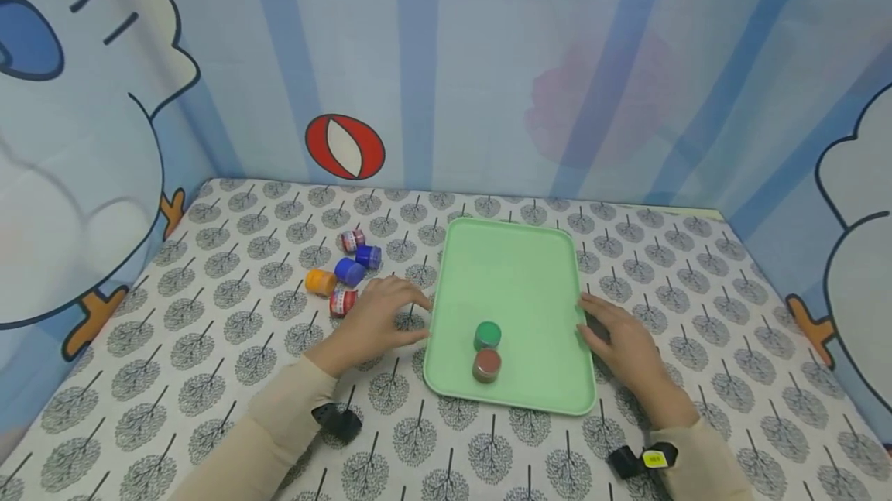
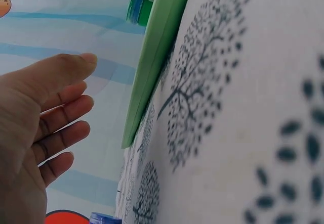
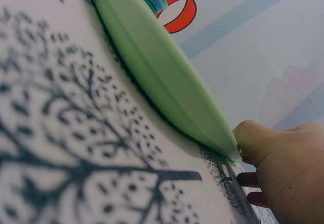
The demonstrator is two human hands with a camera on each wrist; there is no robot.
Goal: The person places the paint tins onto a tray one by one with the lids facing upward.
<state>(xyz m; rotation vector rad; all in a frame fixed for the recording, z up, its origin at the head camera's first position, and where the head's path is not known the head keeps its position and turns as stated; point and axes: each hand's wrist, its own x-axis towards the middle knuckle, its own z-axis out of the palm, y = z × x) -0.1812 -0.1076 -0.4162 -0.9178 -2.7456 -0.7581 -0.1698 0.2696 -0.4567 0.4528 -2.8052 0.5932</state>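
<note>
A light green tray lies on the table, bearing a small green-lidded jar and a brown-lidded jar side by side near its front left. Along the tray's left edge, my left hand is held with loosely extended fingers and nothing in its grasp; the left wrist view shows its thumb apart from the rim. At the opposite edge, my right hand touches the tray's rim with its fingertips. The right wrist view has its thumb against the rim, with other fingers partly hidden below.
Left of the tray stand or lie several small jars: an orange one, blue ones, and red ones with white labels. A tree-patterned cloth covers the table. A cartoon-printed curtain hangs behind it.
</note>
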